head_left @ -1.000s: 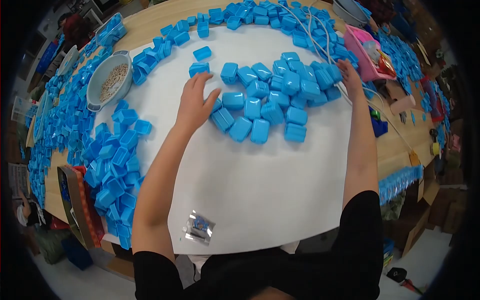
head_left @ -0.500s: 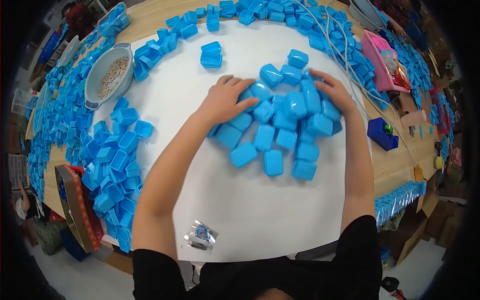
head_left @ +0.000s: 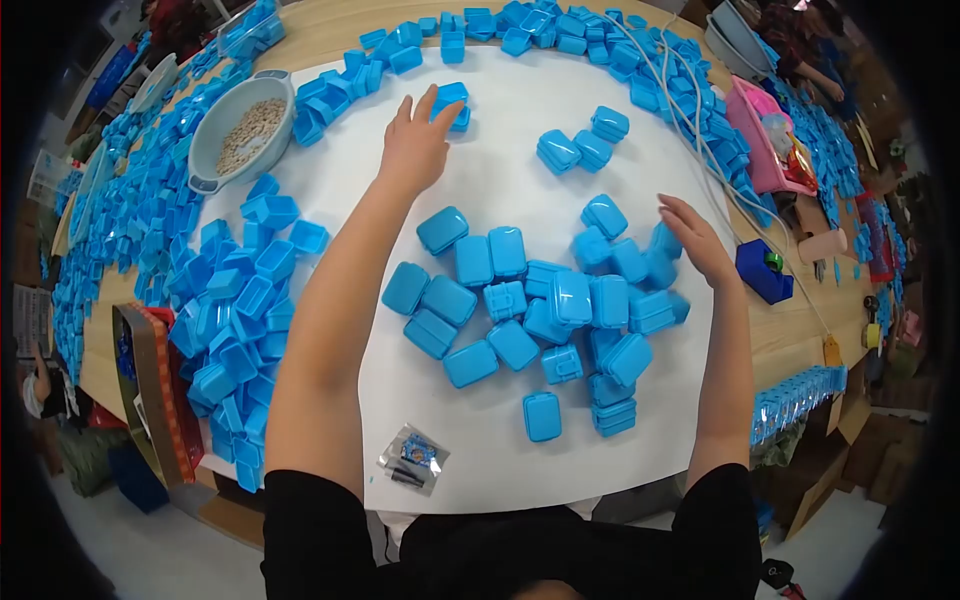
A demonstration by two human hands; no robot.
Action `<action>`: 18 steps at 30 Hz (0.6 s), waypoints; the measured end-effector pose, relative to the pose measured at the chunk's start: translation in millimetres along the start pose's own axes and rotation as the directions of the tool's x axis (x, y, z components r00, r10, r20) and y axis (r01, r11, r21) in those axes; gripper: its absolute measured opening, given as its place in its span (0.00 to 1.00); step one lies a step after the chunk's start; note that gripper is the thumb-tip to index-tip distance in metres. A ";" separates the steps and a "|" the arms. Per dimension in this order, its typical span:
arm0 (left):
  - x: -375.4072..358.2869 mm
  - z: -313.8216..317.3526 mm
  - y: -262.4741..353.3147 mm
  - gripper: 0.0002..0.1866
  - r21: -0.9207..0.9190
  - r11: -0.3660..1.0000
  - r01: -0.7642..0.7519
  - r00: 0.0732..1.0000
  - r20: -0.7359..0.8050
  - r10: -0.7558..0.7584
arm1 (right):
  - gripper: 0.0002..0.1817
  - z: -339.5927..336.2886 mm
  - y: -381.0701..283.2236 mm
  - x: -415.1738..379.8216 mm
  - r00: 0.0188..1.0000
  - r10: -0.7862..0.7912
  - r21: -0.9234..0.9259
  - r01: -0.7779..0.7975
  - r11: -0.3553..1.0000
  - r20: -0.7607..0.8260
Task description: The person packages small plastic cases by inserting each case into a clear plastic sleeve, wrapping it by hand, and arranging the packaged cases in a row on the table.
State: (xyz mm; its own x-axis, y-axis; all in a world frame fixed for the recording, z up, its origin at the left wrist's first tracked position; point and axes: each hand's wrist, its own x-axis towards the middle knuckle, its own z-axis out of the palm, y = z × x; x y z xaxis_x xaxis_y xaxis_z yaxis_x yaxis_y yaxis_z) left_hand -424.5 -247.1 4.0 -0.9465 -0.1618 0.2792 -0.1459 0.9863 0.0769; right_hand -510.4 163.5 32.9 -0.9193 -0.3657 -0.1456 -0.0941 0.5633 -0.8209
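Observation:
My left hand [head_left: 416, 145] is stretched forward with its fingers spread, right at a couple of small blue plastic boxes [head_left: 455, 95] on the white sheet; its fingertips overlap them in this view. On the right, my right hand [head_left: 698, 238] is open, fingers extended, beside a blurred blue box [head_left: 664, 240] at the edge of a loose group. That group of closed blue boxes [head_left: 508, 250] with rounded lids covers the middle of the white sheet [head_left: 480, 400], some boxes stacked on others. Beyond it lie a few more closed boxes [head_left: 592, 150].
Blue box parts are heaped on the left [head_left: 235, 340] and along the far edge. A grey-blue basin [head_left: 205, 150] holds small pale pieces. A clear packet [head_left: 413, 460] lies near me. At right are white cables [head_left: 690, 110], a pink basket [head_left: 745, 130] and a blue tape dispenser [head_left: 762, 268].
The group of closed boxes has moved toward me and spread out. My left hand has left it and reached forward; my right hand has shifted slightly right and nearer to me.

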 end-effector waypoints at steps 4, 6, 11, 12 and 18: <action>13.2 20.7 -0.8 0.26 0.170 0.985 -0.034 0.999 0.046 0.026 | 0.23 13.6 -25.9 61.4 0.899 -0.438 -0.422 0.396 0.816 -0.004; 8.2 23.9 2.7 0.26 0.291 0.957 -0.018 1.000 -0.013 0.022 | 0.24 40.6 -38.2 104.8 0.836 -0.543 -0.621 0.386 0.683 -0.077; 10.2 25.0 53.0 0.26 -0.138 0.982 -0.125 0.990 -0.078 0.116 | 0.23 98.4 -39.4 165.4 0.887 -0.435 -0.684 0.415 0.600 0.157; 8.6 24.9 63.6 0.25 -0.366 0.925 -0.106 0.992 0.025 0.123 | 0.22 107.5 -60.8 138.2 0.896 -0.406 -0.711 0.405 0.575 0.182; -33.3 -21.5 91.9 0.28 -0.526 0.848 0.063 0.833 0.495 0.245 | 0.23 145.7 -54.7 47.2 0.872 -0.398 -0.638 0.483 0.599 0.286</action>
State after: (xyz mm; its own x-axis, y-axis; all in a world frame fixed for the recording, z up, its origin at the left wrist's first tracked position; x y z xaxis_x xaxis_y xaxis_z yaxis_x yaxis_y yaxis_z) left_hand -400.2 -151.8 22.3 -0.9671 0.1231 -0.2226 -0.0317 0.8098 0.5858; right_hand -492.9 7.5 -9.5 -0.6544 -0.7549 0.0424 -0.7446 0.6336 -0.2100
